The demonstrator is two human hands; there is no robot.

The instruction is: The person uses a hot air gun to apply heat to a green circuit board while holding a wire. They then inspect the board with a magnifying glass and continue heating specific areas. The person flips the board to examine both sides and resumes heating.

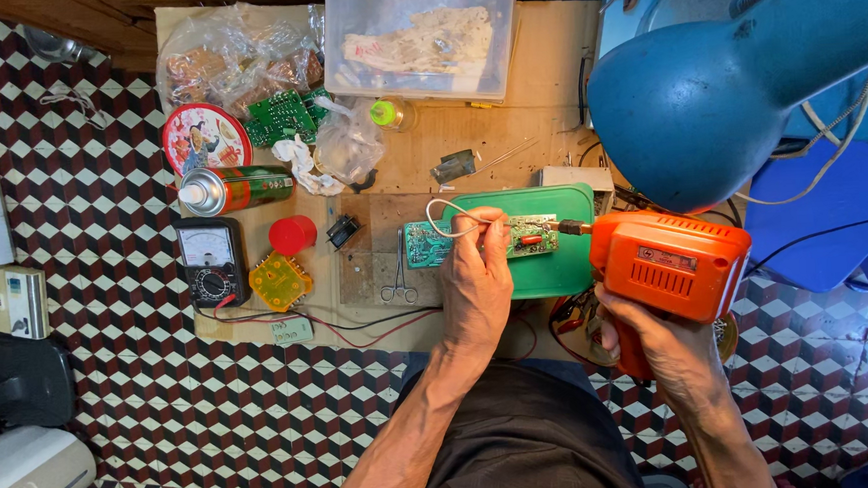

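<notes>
Overhead view of a low wooden surface [533,61] on a checkered tile floor [114,370]. At far left of the surface: round red tin lid [205,137], spray can [233,189] lying on its side, analog multimeter [210,260] w/ red and black leads, red cap [293,235], small yellow circuit board [280,281]. Behind them, clear plastic bags [231,57] and loose green boards [284,116]; a clear plastic box [421,37] sits at the back. Small forceps [397,276] lie nr center, just left of the work.

Center: left hand [475,276], grip closed, pinches a strand of solder wire [439,214] that loops up and left, and rests on a green circuit board [424,244]. The board lies partly on a green plastic lid [554,262], its left end sticking out past the lid's edge.

Right: right hand [657,346], grip wrapped tight around the handle of an orange soldering gun [668,261]; gun's tip touches the board nr a red component, just beside the left fingers. Blue desk lamp [703,91] hangs over the right side. Blue stool [819,219] at far right.
</notes>
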